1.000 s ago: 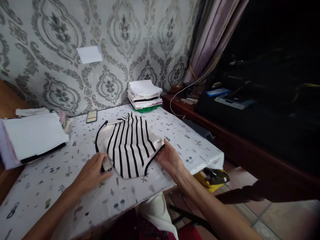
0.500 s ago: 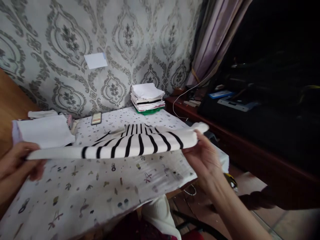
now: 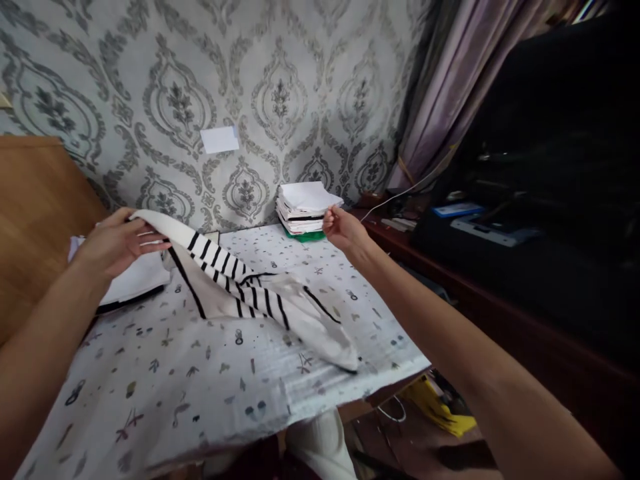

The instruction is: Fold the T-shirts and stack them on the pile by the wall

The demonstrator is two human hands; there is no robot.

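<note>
Grey damask wallpaper [image 3: 280,100] with scrolling medallions rises behind a table spread with a white tablecloth [image 3: 200,393], printed with small motifs and slightly creased near its front edge. Over the table's middle is a cream garment [image 3: 260,303] with black stripes, partly lifted and partly lying on the cloth. Its long axis slants from the raised end at upper left down to a narrow, dark-edged tip at lower right, pointing toward the near right of the table. Soft, thin fabric twists midway; black bars cross the upper band, and dark trim borders a plain panel hanging beneath.

At the raised end, the left hand [image 3: 113,243] pinches the fabric between thumb and forefinger, its other fingers spread. Well apart from the garment, the right hand [image 3: 345,230] has its fingertips drawn together, in front of a squarish stack of folded cloth [image 3: 307,197]; whether it touches the stack, I cannot tell. A flat white pile [image 3: 135,280] lies behind the left forearm.
</note>
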